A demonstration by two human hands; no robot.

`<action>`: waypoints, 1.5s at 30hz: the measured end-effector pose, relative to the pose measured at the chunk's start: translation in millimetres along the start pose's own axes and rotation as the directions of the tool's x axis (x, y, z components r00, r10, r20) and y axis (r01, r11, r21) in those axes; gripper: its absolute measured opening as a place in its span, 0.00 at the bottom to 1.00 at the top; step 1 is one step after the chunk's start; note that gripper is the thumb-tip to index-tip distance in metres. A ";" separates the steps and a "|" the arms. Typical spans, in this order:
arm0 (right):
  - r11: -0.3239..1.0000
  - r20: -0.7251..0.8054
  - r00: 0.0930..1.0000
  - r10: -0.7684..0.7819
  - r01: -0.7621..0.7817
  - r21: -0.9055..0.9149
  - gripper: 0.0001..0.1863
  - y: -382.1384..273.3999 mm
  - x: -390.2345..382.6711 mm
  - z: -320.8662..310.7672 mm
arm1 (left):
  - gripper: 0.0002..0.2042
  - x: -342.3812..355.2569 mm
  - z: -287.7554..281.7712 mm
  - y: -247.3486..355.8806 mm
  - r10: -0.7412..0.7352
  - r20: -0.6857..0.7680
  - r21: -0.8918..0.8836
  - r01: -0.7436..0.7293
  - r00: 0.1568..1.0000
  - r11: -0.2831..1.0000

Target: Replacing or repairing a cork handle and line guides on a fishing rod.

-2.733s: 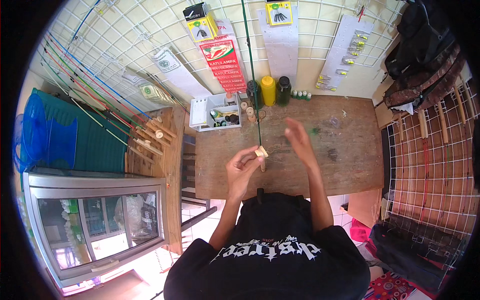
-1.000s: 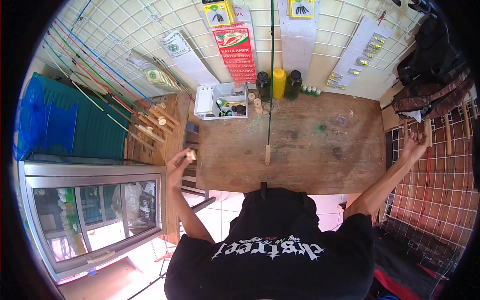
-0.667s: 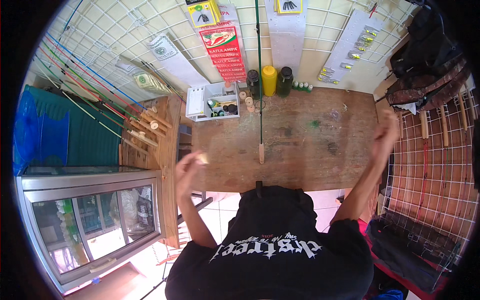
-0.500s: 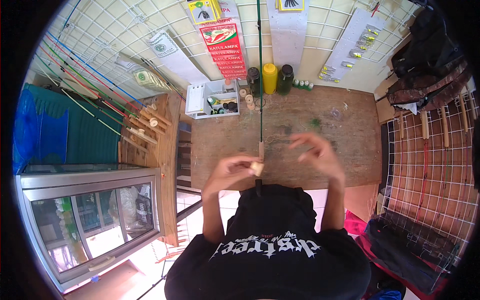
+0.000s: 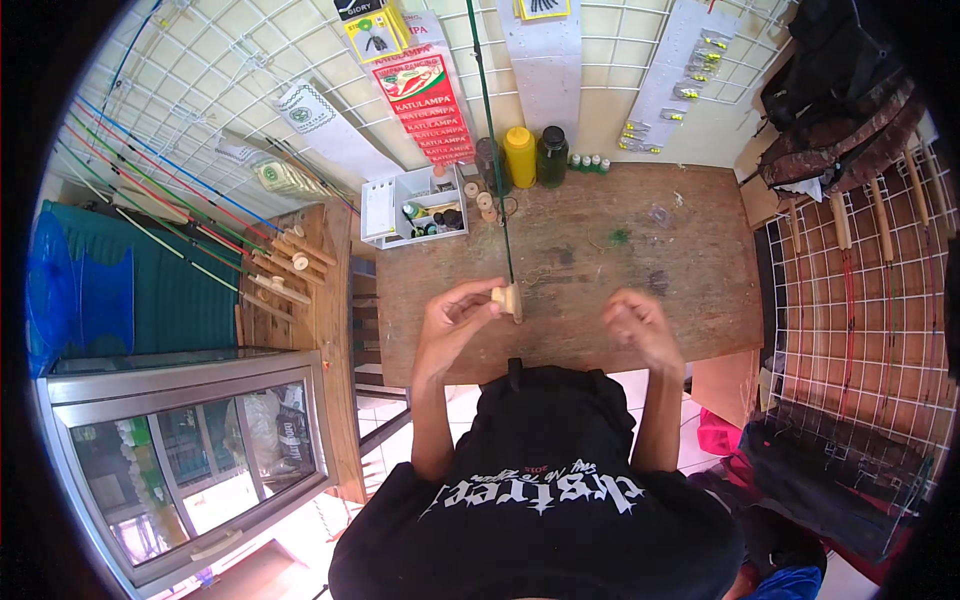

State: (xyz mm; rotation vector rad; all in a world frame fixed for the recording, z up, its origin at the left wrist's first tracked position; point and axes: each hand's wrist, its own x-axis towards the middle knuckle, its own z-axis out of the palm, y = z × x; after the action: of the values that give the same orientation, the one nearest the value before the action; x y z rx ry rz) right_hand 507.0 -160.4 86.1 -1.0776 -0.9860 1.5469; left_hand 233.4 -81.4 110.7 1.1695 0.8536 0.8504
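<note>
My left hand [image 5: 450, 325] pinches a small pale wooden spool [image 5: 502, 298] between thumb and fingers, just above the near part of the table. Right against the spool is the wooden handle [image 5: 517, 312] of a thin dark green fishing rod [image 5: 493, 150], which stretches away toward the wall. Whether spool and handle are joined I cannot tell. My right hand [image 5: 643, 330] hovers over the table further right, its fingers curled together and slightly blurred. Anything between them is too small to make out.
On the wooden table [image 5: 580, 270] stand a white divided box [image 5: 415, 232], loose wooden spools [image 5: 487, 208], a yellow bottle [image 5: 519, 160] and dark bottles [image 5: 552, 160]. A green thread tangle [image 5: 619, 237] lies beyond my right hand. A glass cabinet [image 5: 190, 450] stands left.
My left hand and the spool have moved slightly away from my body, along the rod handle. My right hand has dropped nearer and its spread fingers have curled in. The view has shifted a little.
</note>
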 end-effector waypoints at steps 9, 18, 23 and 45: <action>0.687 -0.596 0.784 -0.173 0.530 0.497 0.06 -38.4 -7.6 -97.3 | 0.15 -17.9 -49.0 -1.1 0.039 -0.272 0.109 -0.009 0.961 0.994; 0.865 -0.961 0.100 -0.257 0.467 -0.183 0.09 17.0 -19.0 -235.2 | 0.14 -33.6 -85.6 2.8 0.142 -0.677 -0.044 -0.232 0.722 0.972; 0.473 -0.601 0.445 -0.665 -0.372 -0.799 0.21 2.0 8.1 -133.2 | 0.15 -30.0 -50.8 1.7 0.078 -0.414 0.098 -0.041 0.907 0.994; 0.681 -0.256 0.960 0.115 0.112 0.723 0.07 -7.6 -7.5 -82.8 | 0.17 -16.8 -48.1 -5.7 0.033 -0.249 0.142 0.003 0.968 0.990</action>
State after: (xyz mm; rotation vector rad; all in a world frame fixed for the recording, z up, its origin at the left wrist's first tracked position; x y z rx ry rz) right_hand 589.1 -159.2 71.4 -0.6700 -0.0991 1.5195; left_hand 183.7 -77.8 98.6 1.2088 1.1286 0.9771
